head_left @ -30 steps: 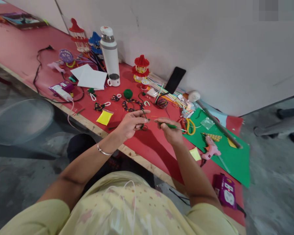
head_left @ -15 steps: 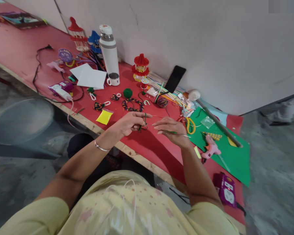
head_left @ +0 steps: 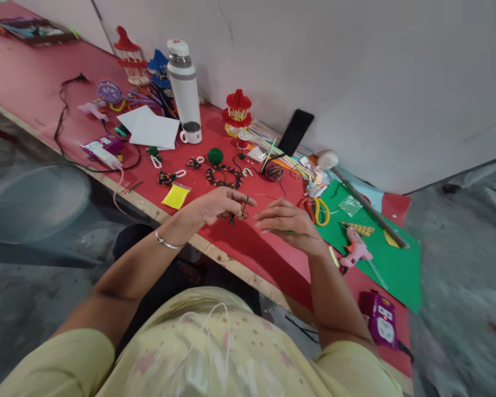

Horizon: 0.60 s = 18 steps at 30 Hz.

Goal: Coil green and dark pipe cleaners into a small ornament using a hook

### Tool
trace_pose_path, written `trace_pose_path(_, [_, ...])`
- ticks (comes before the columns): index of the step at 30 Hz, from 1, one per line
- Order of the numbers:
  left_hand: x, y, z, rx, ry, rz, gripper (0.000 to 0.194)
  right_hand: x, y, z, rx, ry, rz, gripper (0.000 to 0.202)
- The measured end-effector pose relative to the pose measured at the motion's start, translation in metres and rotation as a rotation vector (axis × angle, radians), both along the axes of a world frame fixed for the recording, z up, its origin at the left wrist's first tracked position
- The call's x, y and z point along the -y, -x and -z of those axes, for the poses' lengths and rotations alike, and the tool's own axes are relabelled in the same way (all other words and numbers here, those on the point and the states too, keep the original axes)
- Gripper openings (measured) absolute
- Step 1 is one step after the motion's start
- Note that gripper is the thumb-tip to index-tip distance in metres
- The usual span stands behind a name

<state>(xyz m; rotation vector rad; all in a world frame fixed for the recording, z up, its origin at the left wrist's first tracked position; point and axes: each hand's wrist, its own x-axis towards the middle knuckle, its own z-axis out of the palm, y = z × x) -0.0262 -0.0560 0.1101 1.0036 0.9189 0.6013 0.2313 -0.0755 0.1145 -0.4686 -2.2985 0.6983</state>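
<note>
My left hand is closed on dark green yarn, with a strand passing over its outstretched index finger and a small curled bit hanging below. Just to the right is my right hand, its fingers bent round a thin crochet hook. Only a bit of the hook's green handle and a faint metal line across the palm show. A gap separates the fingertips of both hands. Behind them lie a ring of braided multicoloured yarn and a green yarn ball.
On the red table stand a white bottle and a red spool. Yellow-handled scissors and a pink glue gun lie right, by a green sheet. A yellow packet lies left of my hands.
My right hand has turned slightly, so less of the hook shows. The green yarn at my left fingers has shifted and hangs a little looser. My left hand has moved slightly up.
</note>
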Motion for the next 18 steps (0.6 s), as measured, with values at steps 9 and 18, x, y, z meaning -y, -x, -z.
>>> trace_pose_path(9, [0.001, 0.002, -0.004, 0.060, -0.056, 0.063, 0.041, 0.001, 0.006, 0.015, -0.227, 0.309, 0.089, 0.014])
trace_pose_path(18, [0.002, 0.000, 0.008, 0.179, -0.127, -0.138, 0.046, 0.005, 0.034, 0.060, -0.465, 0.475, 0.290, 0.026])
